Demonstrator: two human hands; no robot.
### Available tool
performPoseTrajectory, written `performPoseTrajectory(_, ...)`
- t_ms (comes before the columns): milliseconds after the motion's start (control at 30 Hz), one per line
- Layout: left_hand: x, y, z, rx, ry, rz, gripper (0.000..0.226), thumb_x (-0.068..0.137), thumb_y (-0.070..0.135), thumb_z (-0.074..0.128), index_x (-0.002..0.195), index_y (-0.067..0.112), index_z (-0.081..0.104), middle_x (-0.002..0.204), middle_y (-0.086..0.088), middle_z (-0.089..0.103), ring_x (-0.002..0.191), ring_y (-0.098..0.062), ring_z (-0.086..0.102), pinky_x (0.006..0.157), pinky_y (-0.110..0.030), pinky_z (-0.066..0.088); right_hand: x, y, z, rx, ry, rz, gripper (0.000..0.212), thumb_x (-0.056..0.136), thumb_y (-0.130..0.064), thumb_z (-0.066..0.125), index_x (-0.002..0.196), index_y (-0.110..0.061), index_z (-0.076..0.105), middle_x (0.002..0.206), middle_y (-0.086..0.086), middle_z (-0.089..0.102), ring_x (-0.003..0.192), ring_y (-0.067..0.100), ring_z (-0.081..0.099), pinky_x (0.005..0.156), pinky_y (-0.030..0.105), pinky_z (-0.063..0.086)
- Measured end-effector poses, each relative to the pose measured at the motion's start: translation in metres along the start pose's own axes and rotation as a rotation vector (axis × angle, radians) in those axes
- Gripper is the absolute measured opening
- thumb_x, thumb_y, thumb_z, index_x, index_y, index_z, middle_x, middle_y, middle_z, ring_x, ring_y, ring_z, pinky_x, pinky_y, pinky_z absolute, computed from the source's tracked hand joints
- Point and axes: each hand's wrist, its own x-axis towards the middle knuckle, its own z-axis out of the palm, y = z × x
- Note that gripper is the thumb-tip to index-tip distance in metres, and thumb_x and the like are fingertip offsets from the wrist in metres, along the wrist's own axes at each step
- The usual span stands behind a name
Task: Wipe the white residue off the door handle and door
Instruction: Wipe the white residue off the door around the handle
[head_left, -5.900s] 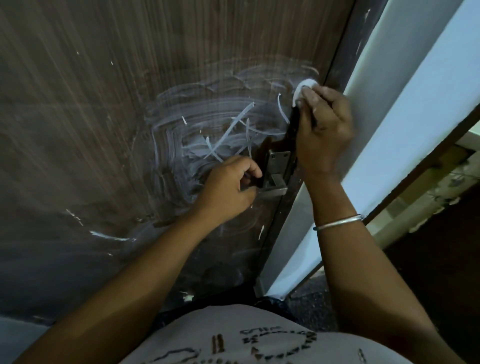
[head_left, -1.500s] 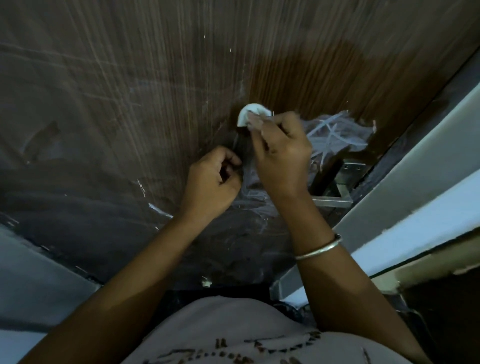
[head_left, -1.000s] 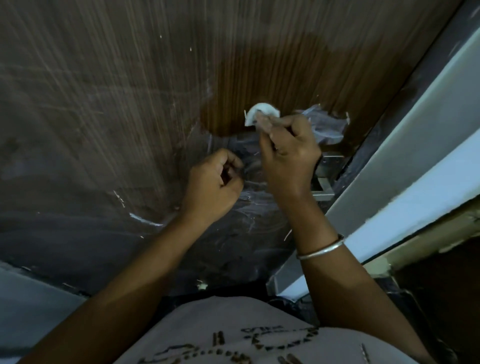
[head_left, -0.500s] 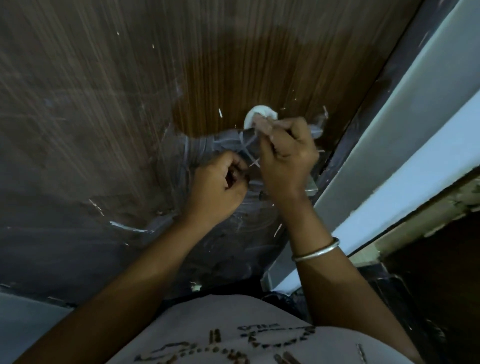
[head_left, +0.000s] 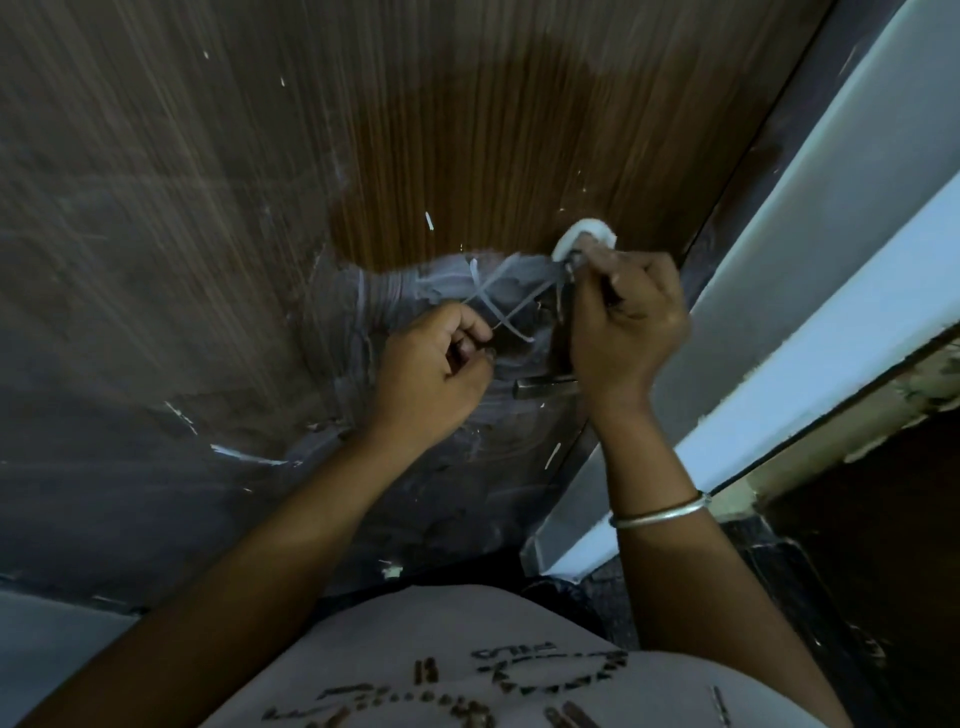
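Rightward since half a second ago, the right hand (head_left: 626, 322) now presses its pinched white pad (head_left: 584, 236) near the door (head_left: 467, 130) edge. Left hand (head_left: 434, 371) stays fisted, contents unclear, beside the door handle (head_left: 545, 387), white residue (head_left: 467, 280) between.

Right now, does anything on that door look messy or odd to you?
Yes. White residue is smeared in streaks on the wooden door just above the metal handle, with stray flecks lower down. The right hand presses a white pad at the smear's edge; the left hand is curled beside it.
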Motion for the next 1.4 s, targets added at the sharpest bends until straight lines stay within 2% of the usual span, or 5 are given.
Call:
performPoseTrajectory(400,-0.005,-0.002,0.0,-0.017,-0.021,-0.028,0.022,0.076,-0.001,0.062,0.083,0.02,0.056,0.065,0.01,0.051,0.06,0.001,0.052,0.054,-0.007,0.039,-0.023,-0.012,0.01,-0.046,-0.119,-0.067,0.01,0.076,0.006,0.07,0.086,0.002,0.071,0.074,0.017,0.063,0.067,0.014,0.053,0.061,0.007,0.035)
performPoseTrajectory(667,-0.006,-0.011,-0.009,-0.04,0.022,-0.072,0.016,0.079,0.004,0.064,0.082,0.018,0.057,0.066,0.01,0.051,0.06,-0.001,0.052,0.054,-0.008,0.04,-0.008,-0.001,0.0,-0.06,0.096,0.181,0.005,0.077,0.001,0.068,0.082,0.002,0.069,0.081,0.02,0.067,0.075,0.006,0.054,0.068,-0.002,0.035)
performPoseTrajectory(867,-0.006,-0.013,-0.01,0.001,0.022,-0.065,0.021,0.076,0.0,0.063,0.081,0.019,0.057,0.064,0.01,0.051,0.058,-0.002,0.051,0.051,-0.009,0.038,-0.034,-0.021,0.016,-0.026,-0.164,-0.036,0.012,0.074,0.011,0.07,0.083,0.003,0.07,0.076,0.021,0.064,0.068,0.02,0.059,0.061,0.018,0.043)
performPoseTrajectory(1100,-0.011,-0.019,-0.02,-0.015,0.056,-0.083,0.017,0.078,0.0,0.062,0.082,0.016,0.058,0.065,0.008,0.05,0.059,-0.002,0.051,0.053,-0.009,0.039,-0.024,-0.015,0.011,0.025,0.006,0.084,0.011,0.077,0.005,0.069,0.087,0.002,0.07,0.083,0.019,0.065,0.078,-0.001,0.051,0.072,0.0,0.04)
performPoseTrajectory(1400,-0.018,-0.026,-0.033,0.058,0.132,-0.097,0.02,0.075,0.001,0.064,0.085,0.017,0.057,0.065,0.01,0.053,0.06,0.0,0.053,0.053,-0.009,0.04,-0.034,-0.034,0.03,0.076,-0.162,-0.173,0.021,0.073,0.014,0.07,0.093,0.004,0.071,0.071,0.02,0.059,0.06,0.025,0.057,0.055,0.027,0.046)
